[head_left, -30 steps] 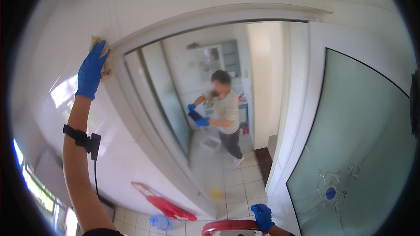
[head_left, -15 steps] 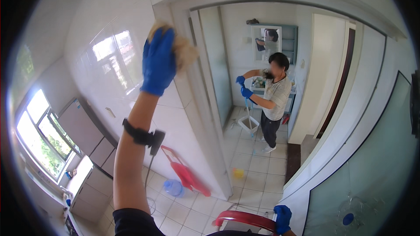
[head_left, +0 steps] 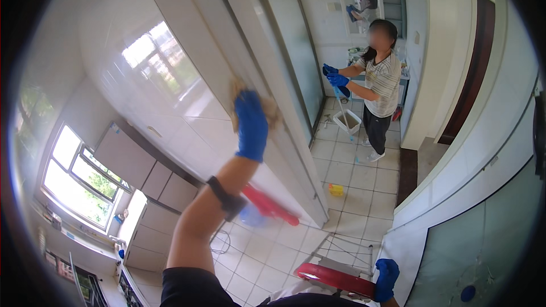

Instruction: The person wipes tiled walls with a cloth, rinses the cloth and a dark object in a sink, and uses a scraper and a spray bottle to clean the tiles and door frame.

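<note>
My left hand, in a blue rubber glove, presses a beige cloth against the white door frame. Its fingers lie bent over the cloth, which bulges out on both sides. A black band with a small box is strapped round that forearm. Low on the right, my right hand, also blue-gloved, is closed at the end of the red top rail of what looks like a metal step ladder. My body partly hides the ladder.
Beyond the doorway a person in blue gloves holds a mop stick over a white bucket. A yellow object lies on the tiles. A red folded thing leans by the wall. A frosted glass door stands at right.
My left hand and the cloth have slid down along the door frame. My view has tilted lower. The right hand stays at the red rail.
</note>
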Tool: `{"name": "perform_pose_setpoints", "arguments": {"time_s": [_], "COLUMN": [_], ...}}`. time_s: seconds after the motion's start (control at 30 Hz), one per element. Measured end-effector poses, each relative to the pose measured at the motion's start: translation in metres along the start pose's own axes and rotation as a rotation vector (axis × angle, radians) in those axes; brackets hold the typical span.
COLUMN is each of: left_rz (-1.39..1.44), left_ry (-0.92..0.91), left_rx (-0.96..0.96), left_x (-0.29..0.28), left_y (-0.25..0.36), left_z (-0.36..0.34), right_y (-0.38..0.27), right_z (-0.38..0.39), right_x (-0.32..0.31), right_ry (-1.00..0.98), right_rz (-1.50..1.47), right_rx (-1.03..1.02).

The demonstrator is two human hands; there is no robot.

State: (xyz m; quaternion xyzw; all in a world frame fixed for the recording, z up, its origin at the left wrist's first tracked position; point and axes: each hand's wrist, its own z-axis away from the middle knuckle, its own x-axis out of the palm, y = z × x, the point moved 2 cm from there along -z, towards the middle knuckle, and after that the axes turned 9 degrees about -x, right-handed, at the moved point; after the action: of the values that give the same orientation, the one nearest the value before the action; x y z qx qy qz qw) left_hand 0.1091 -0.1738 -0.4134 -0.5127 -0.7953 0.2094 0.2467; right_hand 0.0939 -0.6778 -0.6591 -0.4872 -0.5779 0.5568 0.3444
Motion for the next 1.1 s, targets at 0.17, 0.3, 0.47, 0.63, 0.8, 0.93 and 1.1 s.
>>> {"name": "perform_pose_setpoints", "arguments": {"time_s": [0.17,0.3,0.47,0.63,0.8,0.93,1.1], "left_rz": [0.502,-0.489,1.304,1.376,0.907,0.713,0.799], "left_ry": [-0.251,0.457,-1.214,-1.634,-2.086,-2.364,-2.172], "left_rx": [0.287,0.117,0.845,0.456,0.51,0.437,-0.33], "left_x": [-0.038,-0.058,-0.062,-0.023,-0.01,-0.073,-0.117], "left_y": [0.042,0.079,0.037,-0.073,-0.206,-0.267,-0.345], "left_z": [0.106,0.198,0.31,0.44,0.621,0.674,0.693], "right_y": [0.007,0.02,0.006,0.003,-0.006,-0.001,-0.017], "right_z": [0.003,0.006,0.005,-0.001,0.001,-0.002,0.003], "right_x": [-0.006,-0.012,-0.01,-0.003,0.006,0.004,0.016], "right_ry": [0.044,0.105,0.084,0.059,-0.073,-0.108,-0.152], "right_rz": [0.006,-0.058,0.025,-0.082,-0.104,0.003,0.051], "right_rx": [-0.04,-0.04,-0.059,-0.054,-0.068,-0.007,0.028]}}
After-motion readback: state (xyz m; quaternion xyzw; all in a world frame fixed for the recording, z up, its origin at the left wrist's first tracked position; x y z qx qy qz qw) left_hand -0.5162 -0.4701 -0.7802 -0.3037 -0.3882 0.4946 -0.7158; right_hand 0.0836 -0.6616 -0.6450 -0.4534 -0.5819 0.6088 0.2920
